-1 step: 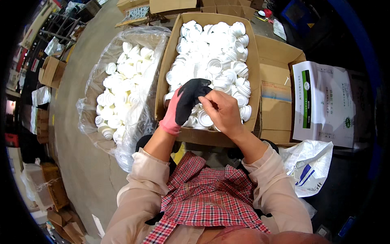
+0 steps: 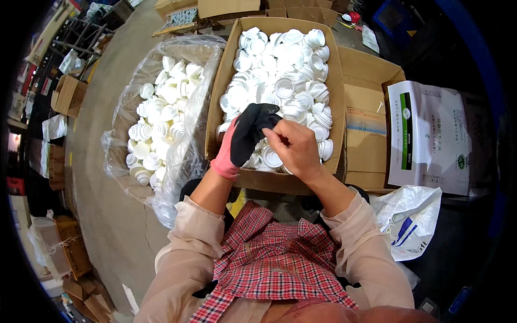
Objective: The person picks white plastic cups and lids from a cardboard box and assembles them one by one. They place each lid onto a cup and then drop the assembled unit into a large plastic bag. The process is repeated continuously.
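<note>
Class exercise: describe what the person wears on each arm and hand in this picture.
The left hand wears a glove, black over palm and fingers with a pink cuff. The right hand is bare. Both arms have pale beige long sleeves, pushed up the forearms.

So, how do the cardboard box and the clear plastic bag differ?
The cardboard box is brown, stiff and opaque; the plastic bag is clear, soft and crumpled. The box lies under both hands, left hand and right hand; the bag sits to their left. Both hold white plastic caps.
</note>
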Tool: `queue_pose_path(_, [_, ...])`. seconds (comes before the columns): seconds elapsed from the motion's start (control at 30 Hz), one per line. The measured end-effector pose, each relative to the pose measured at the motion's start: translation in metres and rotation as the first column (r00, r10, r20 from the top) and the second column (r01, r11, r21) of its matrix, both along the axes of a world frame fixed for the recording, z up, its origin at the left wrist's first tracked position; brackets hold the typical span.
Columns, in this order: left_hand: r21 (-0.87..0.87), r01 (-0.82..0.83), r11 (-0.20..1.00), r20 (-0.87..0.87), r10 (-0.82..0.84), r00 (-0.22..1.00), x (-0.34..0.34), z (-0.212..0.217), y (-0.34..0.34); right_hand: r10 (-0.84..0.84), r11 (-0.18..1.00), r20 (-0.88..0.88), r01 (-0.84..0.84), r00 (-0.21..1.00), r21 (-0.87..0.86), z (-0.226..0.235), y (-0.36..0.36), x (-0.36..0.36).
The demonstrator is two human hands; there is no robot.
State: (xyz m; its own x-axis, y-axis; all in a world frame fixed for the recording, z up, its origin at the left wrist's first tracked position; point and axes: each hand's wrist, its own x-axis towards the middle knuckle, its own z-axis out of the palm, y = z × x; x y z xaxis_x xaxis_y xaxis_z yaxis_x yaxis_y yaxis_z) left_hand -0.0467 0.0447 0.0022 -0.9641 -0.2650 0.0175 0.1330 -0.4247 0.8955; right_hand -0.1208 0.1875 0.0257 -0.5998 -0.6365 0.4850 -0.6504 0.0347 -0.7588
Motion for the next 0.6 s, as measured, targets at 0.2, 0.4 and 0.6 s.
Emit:
queue_pose_path(0.2, [0.427,0.098,0.899,-0.076,-0.072,0.994,-0.002,-0.016,-0.007,0.018,0.998,-0.107,-0.011,0.994,0.062,-0.002,0.002,0.002])
queue_pose_path(0.4, [-0.374,0.0,0.927,-0.022,-0.009,1.0,0.001,-0.005,-0.006,0.016,0.996,-0.044,-0.012,0.999,0.093,-0.003,0.008,-0.003])
queue_pose_path(0.6, [-0.529,-0.112,0.841,0.123,0.206,0.971,0.005,-0.026,-0.002,0.159,0.965,0.056,-0.167,0.986,0.202,-0.031,0.007,-0.001])
